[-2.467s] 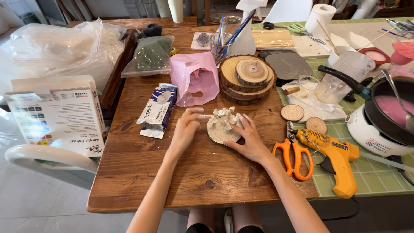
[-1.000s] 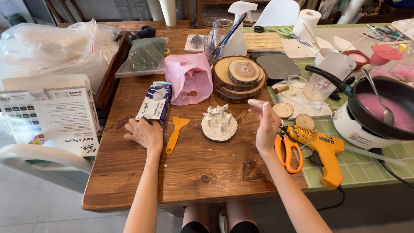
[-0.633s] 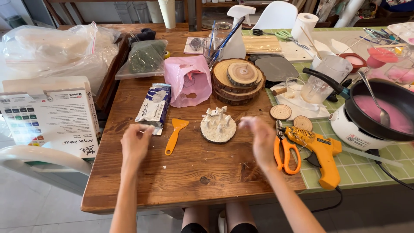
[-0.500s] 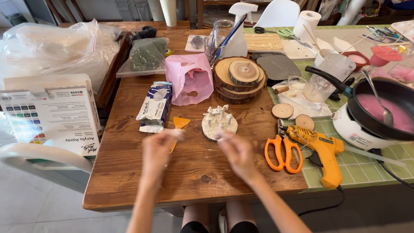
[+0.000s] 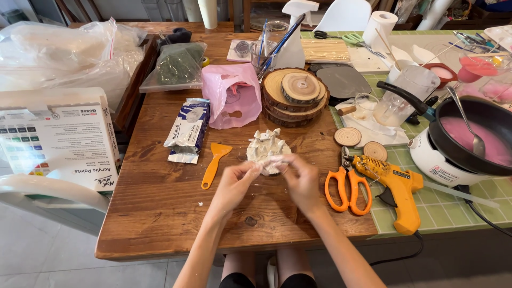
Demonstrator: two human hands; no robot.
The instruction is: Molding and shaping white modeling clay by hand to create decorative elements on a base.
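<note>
White clay piece (image 5: 266,149) is seated on a round wood slice at table (image 5: 160,202) centre. Its near edge is pinched from both sides: left hand (image 5: 237,181) and right hand (image 5: 300,178), fingers narrowed on it. Orange scraper (image 5: 214,164) lies left; orange scissors (image 5: 348,188) and yellow glue gun (image 5: 394,189) right.

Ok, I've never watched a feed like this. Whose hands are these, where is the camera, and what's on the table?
There is no machine here: a person wears a camera on the head, looking down at their own bare hands. The left hand and right hand meet at a small white clay-like piece on the wooden table, fingers pinching at its near edge. Nearby lie an orange scraper, orange scissors, a yellow glue gun, a stack of wood slices, a pink bag and a pot of pink liquid.
</note>
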